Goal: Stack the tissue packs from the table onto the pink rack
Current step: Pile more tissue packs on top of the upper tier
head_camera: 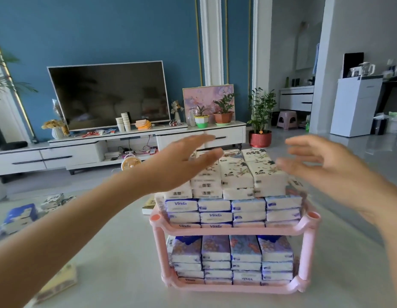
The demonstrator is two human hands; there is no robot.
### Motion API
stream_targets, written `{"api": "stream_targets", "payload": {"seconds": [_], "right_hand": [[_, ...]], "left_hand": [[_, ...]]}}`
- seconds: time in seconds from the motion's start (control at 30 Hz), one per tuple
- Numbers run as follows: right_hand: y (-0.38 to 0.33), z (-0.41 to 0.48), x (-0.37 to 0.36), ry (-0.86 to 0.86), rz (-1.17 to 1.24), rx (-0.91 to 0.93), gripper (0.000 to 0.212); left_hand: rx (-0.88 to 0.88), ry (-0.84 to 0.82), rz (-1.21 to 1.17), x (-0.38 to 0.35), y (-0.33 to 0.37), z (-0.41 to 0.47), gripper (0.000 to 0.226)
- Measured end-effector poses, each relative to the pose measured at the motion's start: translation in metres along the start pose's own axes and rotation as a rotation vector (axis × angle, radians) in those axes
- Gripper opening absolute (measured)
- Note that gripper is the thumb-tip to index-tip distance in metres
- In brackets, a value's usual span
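A pink two-tier rack (228, 230) stands on the pale table, packed with tissue packs. The lower tier holds purple and blue patterned packs (232, 256). Blue-and-white Vinda packs (215, 215) fill the upper tier. White floral packs (238, 174) are piled on top of them. My left hand (179, 165) hovers open over the pile's left side, fingers straight. Open with spread fingers, my right hand (322, 167) hangs just right of the pile. Neither hand holds anything. Loose packs (22, 215) lie at the table's left, and a yellow pack (57, 283) lies near the front left.
A book (149, 206) lies behind the rack's left corner. Beyond the table stands a white TV cabinet (126, 150) with a television, cups and potted plants. A small fan (130, 163) sits on the floor, and a red-potted plant (260, 138) is at the right.
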State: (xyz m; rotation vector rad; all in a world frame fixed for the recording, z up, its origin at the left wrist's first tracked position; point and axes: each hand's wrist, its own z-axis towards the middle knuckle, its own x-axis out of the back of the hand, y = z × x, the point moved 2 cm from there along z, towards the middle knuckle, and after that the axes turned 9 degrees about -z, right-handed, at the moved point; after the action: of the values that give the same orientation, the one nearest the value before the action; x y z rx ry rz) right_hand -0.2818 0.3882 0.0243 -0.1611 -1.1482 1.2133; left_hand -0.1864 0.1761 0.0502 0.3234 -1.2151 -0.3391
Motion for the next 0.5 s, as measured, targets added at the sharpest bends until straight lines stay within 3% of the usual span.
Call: {"api": "stream_targets", "payload": {"seconds": [0.1,0.17,0.33,0.5], "right_hand": [[-0.025,-0.003,0.002,0.208,0.013,0.18,0.018],[-0.048,-0.01,-0.007,0.221,0.093,0.296,0.01],[-0.105,-0.041,-0.063,-0.248,0.327,0.433,0.033],[-0.125,-0.065,-0.125,-0.535,0.452,0.285,0.047]], "left_hand": [[0.033,0.264,-0.081,0.03,-0.026,-0.032,0.068],[0.069,0.368,-0.056,0.044,-0.051,-0.061,0.062],[0.291,0.415,-0.042,0.048,-0.134,-0.137,0.056],[0.457,0.35,-0.078,0.03,-0.2,-0.184,0.04]]}}
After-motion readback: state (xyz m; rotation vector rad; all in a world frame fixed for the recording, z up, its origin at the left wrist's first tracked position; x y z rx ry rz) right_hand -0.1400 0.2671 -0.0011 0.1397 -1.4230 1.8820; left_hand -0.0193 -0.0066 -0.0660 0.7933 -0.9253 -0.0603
